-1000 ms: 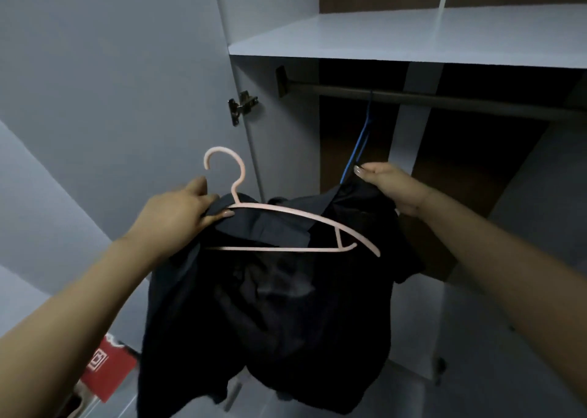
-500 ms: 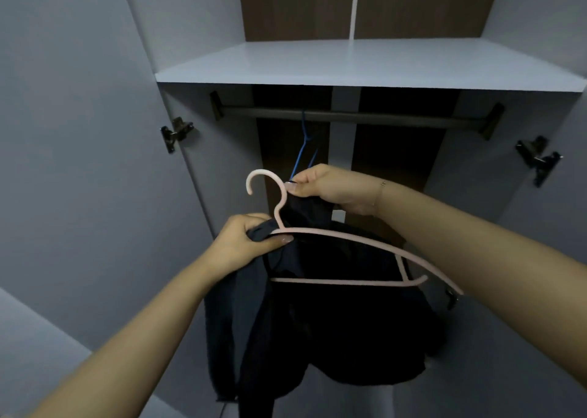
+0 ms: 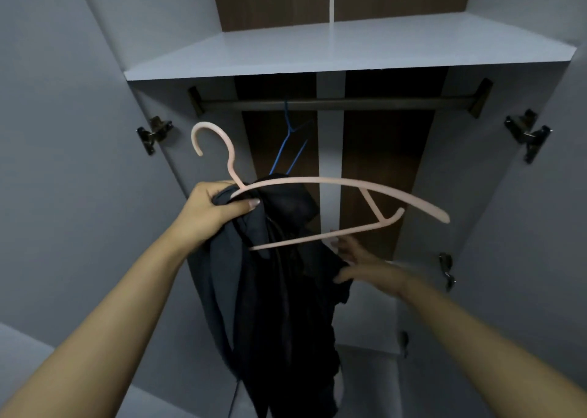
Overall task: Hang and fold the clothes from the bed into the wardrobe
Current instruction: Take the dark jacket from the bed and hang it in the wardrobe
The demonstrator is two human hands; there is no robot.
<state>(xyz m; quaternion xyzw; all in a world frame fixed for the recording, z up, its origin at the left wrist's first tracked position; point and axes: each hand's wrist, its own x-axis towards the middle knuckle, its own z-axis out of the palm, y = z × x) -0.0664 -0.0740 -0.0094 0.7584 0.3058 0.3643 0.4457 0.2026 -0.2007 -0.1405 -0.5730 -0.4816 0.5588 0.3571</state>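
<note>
While I face the open wardrobe [image 3: 95, 132], my left hand [image 3: 209, 209] grasps the pink hanger [image 3: 333, 181] near its neck together with a bunch of the dark garment [image 3: 279, 290]; thumb lies across the cloth, fingers curled behind it. Hanger tilted, hook up and to the left, its long arm reaching right and slightly down, lower bar slanting up to the right. Hook is below the rail [image 3: 336, 103], not on it. Garment hangs from my left grip in a long loose fall; only its upper part bunches at the hanger's neck, and the hanger's right arm stands bare.

Right hand [image 3: 362, 262] blurred, just under the lower bar, at the garment's right edge. Fingers look spread and loose, holding nothing that I can make out; whether they touch the cloth, cannot tell.

Rail runs under the white shelf [image 3: 349, 49]. A blue hanger [image 3: 290, 144] hangs on the rail left of centre, behind the pink one. Door hinges [image 3: 154, 133] show at both sides.
</note>
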